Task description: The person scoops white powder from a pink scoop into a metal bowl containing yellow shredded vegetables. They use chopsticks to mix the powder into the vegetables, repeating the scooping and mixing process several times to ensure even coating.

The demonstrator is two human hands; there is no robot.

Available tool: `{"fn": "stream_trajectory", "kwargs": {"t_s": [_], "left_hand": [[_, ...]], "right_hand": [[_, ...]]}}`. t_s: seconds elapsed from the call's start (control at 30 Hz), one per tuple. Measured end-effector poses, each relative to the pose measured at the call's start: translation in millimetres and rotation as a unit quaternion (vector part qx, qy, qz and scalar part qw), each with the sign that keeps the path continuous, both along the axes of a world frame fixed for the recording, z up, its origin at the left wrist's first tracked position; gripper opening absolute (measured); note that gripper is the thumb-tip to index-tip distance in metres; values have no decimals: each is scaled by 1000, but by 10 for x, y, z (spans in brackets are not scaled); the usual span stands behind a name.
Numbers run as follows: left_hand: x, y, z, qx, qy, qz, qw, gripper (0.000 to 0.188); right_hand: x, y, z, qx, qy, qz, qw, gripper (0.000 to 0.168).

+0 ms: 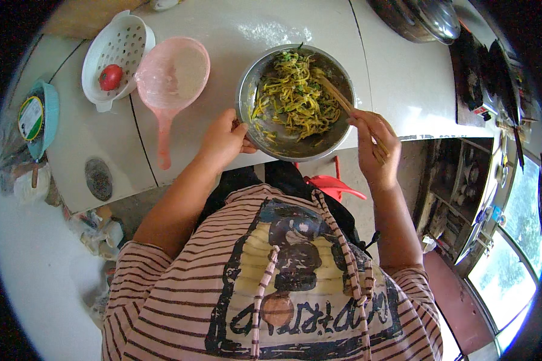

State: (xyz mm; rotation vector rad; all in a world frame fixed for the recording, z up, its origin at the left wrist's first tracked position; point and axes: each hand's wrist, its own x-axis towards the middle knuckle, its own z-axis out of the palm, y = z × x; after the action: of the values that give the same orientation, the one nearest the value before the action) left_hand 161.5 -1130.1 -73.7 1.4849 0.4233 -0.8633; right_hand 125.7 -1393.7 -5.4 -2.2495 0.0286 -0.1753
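Observation:
A stainless steel mixing bowl (267, 146) stands at the front edge of the white counter. Inside it, yellow-green vegetable shreds (305, 97) are heaped toward the far and right side, with some bits stuck to the wall. My left hand (228, 140) grips the bowl's left rim, thumb on top and fingers below. In my right hand (379, 142) is a pair of wooden chopsticks (338, 95), slanting over the right rim with their tips in the shreds. White powder (275, 34), perhaps flour, is scattered on the counter behind the bowl.
Left of the bowl lies a pink plastic ladle (174, 74) with pale powder in it, beside a white colander (140, 31) holding a red tomato (111, 77). A dark oval patch (98, 179) shows near the left counter edge. A metal pot (415, 20) stands back right; a red stool (334, 184) is below.

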Motion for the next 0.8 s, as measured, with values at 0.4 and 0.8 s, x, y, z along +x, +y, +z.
{"fn": "stream_trajectory", "kwargs": {"t_s": [0.4,0.8], "left_hand": [[-21,-2,-94,-22,2,12,1000,11],[-40,20,-131,-36,3,19,999,11]], "right_hand": [[-142,132,-28,87,90,207,970,20],[-208,34,380,79,161,242,953,17]]}}
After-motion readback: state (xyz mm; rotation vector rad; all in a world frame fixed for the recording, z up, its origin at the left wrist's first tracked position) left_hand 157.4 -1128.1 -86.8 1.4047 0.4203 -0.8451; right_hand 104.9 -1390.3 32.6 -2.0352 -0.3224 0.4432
